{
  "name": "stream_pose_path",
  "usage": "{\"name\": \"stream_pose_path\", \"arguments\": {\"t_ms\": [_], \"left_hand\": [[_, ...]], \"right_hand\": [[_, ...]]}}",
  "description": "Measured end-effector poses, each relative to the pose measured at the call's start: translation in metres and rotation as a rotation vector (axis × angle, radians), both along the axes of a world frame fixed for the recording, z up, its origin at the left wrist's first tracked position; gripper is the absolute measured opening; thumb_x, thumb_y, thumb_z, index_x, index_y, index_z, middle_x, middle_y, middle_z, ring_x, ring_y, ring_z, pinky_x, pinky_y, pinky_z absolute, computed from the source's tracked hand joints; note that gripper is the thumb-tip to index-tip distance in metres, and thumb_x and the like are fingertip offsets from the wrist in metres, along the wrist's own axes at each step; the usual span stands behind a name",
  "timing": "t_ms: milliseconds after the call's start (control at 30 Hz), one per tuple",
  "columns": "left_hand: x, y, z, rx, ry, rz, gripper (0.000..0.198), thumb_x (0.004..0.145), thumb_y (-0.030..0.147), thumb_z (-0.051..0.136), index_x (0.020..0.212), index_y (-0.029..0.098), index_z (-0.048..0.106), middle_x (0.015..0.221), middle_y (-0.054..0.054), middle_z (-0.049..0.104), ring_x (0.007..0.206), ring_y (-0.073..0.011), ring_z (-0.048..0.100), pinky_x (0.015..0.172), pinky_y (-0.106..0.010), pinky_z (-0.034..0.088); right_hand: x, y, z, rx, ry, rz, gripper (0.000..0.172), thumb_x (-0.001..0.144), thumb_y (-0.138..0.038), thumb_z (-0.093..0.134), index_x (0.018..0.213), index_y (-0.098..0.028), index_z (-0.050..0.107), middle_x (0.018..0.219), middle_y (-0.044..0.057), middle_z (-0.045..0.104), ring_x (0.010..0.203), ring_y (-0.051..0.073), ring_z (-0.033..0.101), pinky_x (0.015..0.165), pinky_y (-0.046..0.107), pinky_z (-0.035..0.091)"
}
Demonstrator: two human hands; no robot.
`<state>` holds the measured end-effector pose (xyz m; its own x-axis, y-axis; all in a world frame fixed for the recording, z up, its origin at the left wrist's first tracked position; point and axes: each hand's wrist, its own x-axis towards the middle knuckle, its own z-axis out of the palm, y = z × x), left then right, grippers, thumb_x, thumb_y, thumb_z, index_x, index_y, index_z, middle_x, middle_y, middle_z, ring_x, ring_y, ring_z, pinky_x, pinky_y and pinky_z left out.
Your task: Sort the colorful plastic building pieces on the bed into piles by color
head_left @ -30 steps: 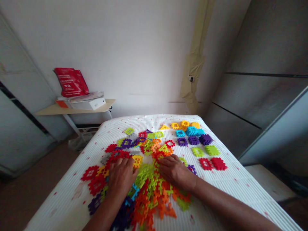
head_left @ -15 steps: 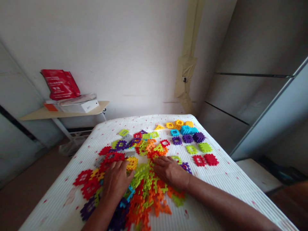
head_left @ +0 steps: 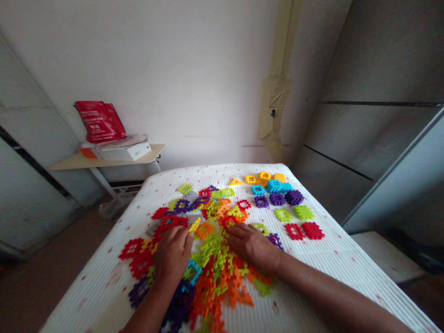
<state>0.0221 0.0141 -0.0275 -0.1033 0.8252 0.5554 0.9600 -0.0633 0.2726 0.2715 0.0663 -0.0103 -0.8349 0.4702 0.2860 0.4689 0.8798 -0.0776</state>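
Between the thumb and fingers of my left hand (head_left: 174,252) is a yellow piece (head_left: 194,225), tilted on edge. An orange square piece (head_left: 204,231) lies just right of it. My right hand (head_left: 255,245) rests palm down on the pile, fingers stretched over red and green pieces. Green pieces (head_left: 211,249) and orange pieces (head_left: 204,291) are heaped between and below the hands. Red pieces (head_left: 140,263) and dark purple pieces (head_left: 138,291) lie left of my left wrist. Whatever is under my right palm is hidden.
Sorted pieces stand at the right: yellow (head_left: 279,177), blue (head_left: 274,186), purple (head_left: 294,197), green (head_left: 304,212) and red (head_left: 312,230). A side table (head_left: 69,162) with a red bag (head_left: 99,121) and white box (head_left: 133,151) stands back left. A grey cabinet (head_left: 378,134) is at the right.
My left hand has picked up the yellow piece and tilted it, showing the orange piece beside it. My right hand stays on the pile. The whole view has shifted slightly.
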Motion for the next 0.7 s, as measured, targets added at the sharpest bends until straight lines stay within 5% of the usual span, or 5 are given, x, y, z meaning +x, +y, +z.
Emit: {"name": "stream_pose_path", "arguments": {"t_ms": [333,533,700], "left_hand": [[0.003,-0.006,0.019,-0.096,-0.943,0.086,0.035,0.065,0.047,0.06,0.067,0.013,0.065,0.053,0.003,0.054,0.052,-0.0114,0.048,0.049,-0.021,0.036],[0.007,-0.009,0.02,-0.187,-1.075,0.061,0.044,0.063,0.054,0.063,0.077,0.012,0.068,0.061,-0.002,0.063,0.062,-0.0165,0.057,0.059,-0.025,0.044],[0.013,-0.01,0.019,-0.216,-0.964,-0.014,0.042,0.066,0.057,0.06,0.07,0.016,0.066,0.062,-0.002,0.063,0.063,-0.0169,0.056,0.059,-0.025,0.044]], "right_hand": [[0.002,-0.002,0.001,-0.067,0.009,0.031,0.026,0.093,-0.025,0.039,0.111,-0.02,0.057,0.125,0.009,0.054,0.116,0.022,0.046,0.093,0.039,0.041],[0.0,0.002,0.002,-0.107,0.167,-0.004,0.029,0.09,-0.029,0.046,0.116,-0.02,0.055,0.12,0.01,0.058,0.108,0.02,0.053,0.091,0.035,0.044],[-0.016,0.002,0.018,-0.1,0.344,-0.117,0.049,0.084,-0.039,0.052,0.127,-0.015,0.046,0.122,0.013,0.056,0.111,0.022,0.052,0.092,0.036,0.044]]}}
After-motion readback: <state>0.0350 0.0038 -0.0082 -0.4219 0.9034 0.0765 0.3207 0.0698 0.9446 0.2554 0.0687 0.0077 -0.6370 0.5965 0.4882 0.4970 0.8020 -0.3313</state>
